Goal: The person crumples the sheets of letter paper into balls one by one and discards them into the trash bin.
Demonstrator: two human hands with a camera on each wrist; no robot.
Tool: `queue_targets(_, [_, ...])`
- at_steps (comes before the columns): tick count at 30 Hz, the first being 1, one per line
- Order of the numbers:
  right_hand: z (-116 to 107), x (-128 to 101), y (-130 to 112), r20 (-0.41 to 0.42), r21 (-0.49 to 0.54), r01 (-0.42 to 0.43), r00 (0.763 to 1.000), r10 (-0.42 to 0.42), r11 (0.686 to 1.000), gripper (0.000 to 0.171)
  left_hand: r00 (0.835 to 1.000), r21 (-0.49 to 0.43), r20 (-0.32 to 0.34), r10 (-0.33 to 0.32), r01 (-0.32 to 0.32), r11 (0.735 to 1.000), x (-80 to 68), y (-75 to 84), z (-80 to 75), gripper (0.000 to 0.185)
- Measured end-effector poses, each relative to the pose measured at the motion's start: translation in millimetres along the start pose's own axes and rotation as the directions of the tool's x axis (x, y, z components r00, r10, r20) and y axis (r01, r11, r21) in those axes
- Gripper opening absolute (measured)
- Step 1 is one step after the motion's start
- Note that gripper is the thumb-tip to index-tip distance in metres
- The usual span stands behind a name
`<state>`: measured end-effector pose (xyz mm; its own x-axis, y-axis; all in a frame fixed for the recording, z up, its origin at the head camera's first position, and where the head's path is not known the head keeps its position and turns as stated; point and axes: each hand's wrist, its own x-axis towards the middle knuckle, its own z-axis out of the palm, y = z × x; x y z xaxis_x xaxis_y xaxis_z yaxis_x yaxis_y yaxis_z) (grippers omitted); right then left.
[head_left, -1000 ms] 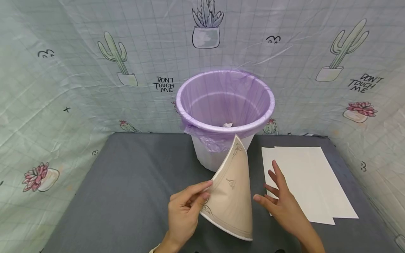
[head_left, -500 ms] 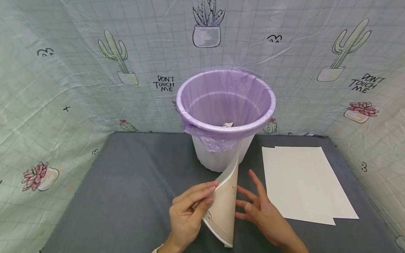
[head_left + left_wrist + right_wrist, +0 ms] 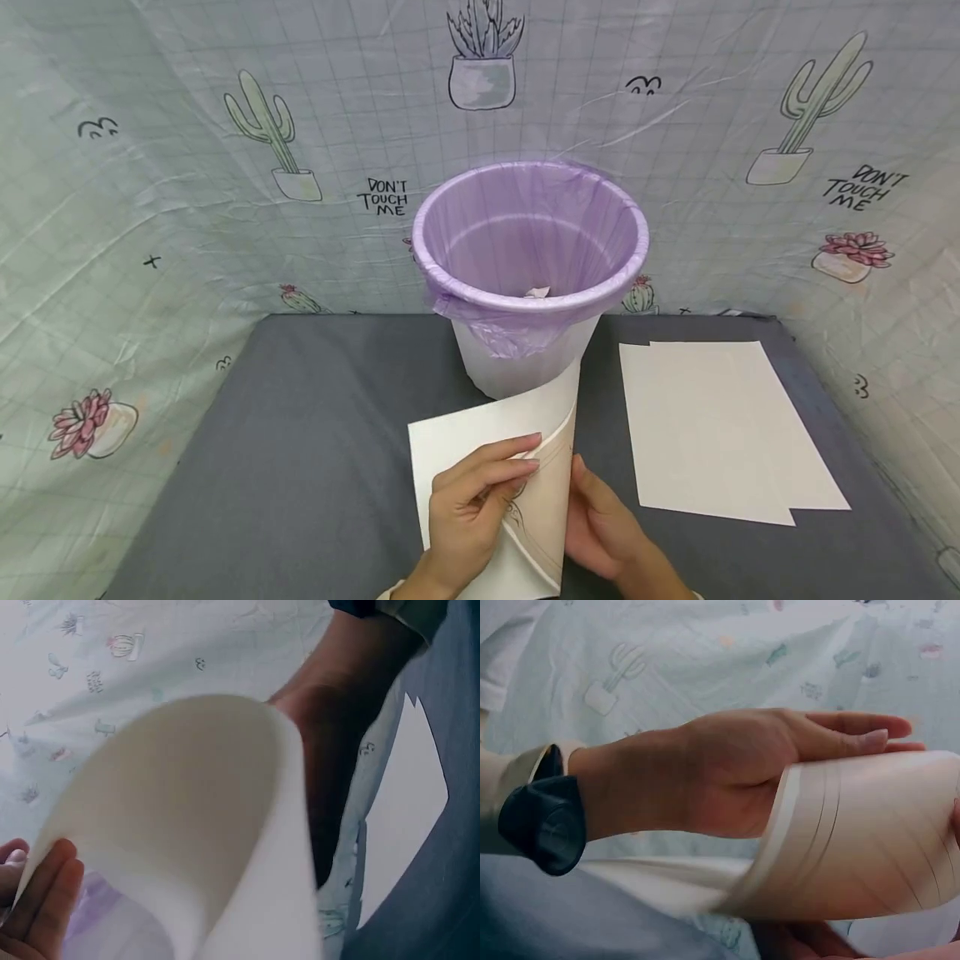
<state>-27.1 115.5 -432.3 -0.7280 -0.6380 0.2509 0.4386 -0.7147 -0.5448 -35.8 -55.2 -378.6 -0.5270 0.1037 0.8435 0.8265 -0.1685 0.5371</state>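
A sheet of paper (image 3: 543, 492), cream with fine printed line ornaments on one face and white on the other, is curled over on itself in front of the bin. My left hand (image 3: 472, 517) pinches its curled edge between thumb and fingers. On the right side of the curl, my right hand (image 3: 603, 525) lies against the paper with its fingers partly hidden behind it. In the right wrist view the right hand (image 3: 742, 765) has its fingers extended along the rolled sheet (image 3: 855, 832). The left wrist view looks into the hollow of the curled paper (image 3: 187, 787).
A white bin (image 3: 495, 367) with a purple liner (image 3: 528, 229) stands at the back middle, a small white scrap (image 3: 537, 292) inside. Two overlapping plain white sheets (image 3: 720, 433) lie on the grey table (image 3: 322, 467) at right. A cactus-print cloth (image 3: 337, 108) surrounds the table.
The paper has turned and rolled over further, so its white inner face now shows at left. My right hand has moved left from beside the paper to touch it; the left hand keeps its pinch.
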Motion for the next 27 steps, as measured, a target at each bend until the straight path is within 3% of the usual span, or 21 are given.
queue_targets(3, [-2.4, 1.5, -4.2, -0.024, 0.028, 0.06, 0.998, -0.059, 0.998, 0.04, 1.0, 0.128, 0.018, 0.017, -0.019, 0.992, 0.4, -0.9, -0.9, 0.029])
queue_targets(7, [-2.6, 3.0, -11.9, -0.113, -0.077, 0.184, 0.975, -0.192, 0.98, 0.046, 0.997, 0.296, 0.034, 0.066, -0.074, 0.952, 3.5, -2.1, -6.0, 0.019])
queue_targets(11, [2.6, 1.8, -20.9, -0.239, -0.315, 0.269, 0.906, -0.351, 0.91, 0.067, 0.998, 0.436, 0.021, 0.067, -0.07, 0.897, 2.0, -7.5, -12.1, 0.012])
queue_targets(13, [5.9, 1.1, -26.4, -0.285, -0.433, 0.273, 0.863, -0.417, 0.859, 0.074, 1.0, 0.498, -0.007, 0.018, -0.012, 0.867, 1.4, -9.0, -15.4, 0.017])
queue_targets(15, [7.8, 0.5, -31.8, -0.296, -0.523, 0.279, 0.826, -0.479, 0.805, 0.081, 0.996, 0.514, -0.042, -0.077, 0.088, 0.853, 2.1, -8.6, -18.8, 0.033])
queue_targets(17, [9.8, 0.5, -37.2, -0.286, -0.593, 0.283, 0.801, -0.526, 0.754, 0.089, 0.974, 0.446, -0.061, -0.217, 0.221, 0.867, 3.1, -6.5, -21.2, 0.051])
queue_targets(19, [12.5, 1.1, -41.4, -0.283, -0.646, 0.275, 0.781, -0.557, 0.713, 0.098, 0.936, 0.344, -0.059, -0.346, 0.345, 0.873, 4.7, -3.5, -21.5, 0.065])
queue_targets(21, [15.6, 2.3, -44.1, -0.284, -0.704, 0.249, 0.76, -0.585, 0.665, 0.105, 0.899, 0.243, -0.044, -0.436, 0.433, 0.868, 6.7, -1.0, -19.4, 0.074])
queue_targets(24, [20.2, 5.5, -44.3, -0.294, -0.798, 0.166, 0.732, -0.615, 0.579, 0.11, 0.863, 0.148, -0.039, -0.503, 0.503, 0.852, 10.9, 0.4, -13.2, 0.079])
queue_targets(27, [22.8, 8.5, -40.8, -0.287, -0.887, 0.053, 0.717, -0.635, 0.46, 0.111, 0.841, 0.065, -0.086, -0.534, 0.54, 0.839, 14.4, -1.4, -7.4, 0.082])
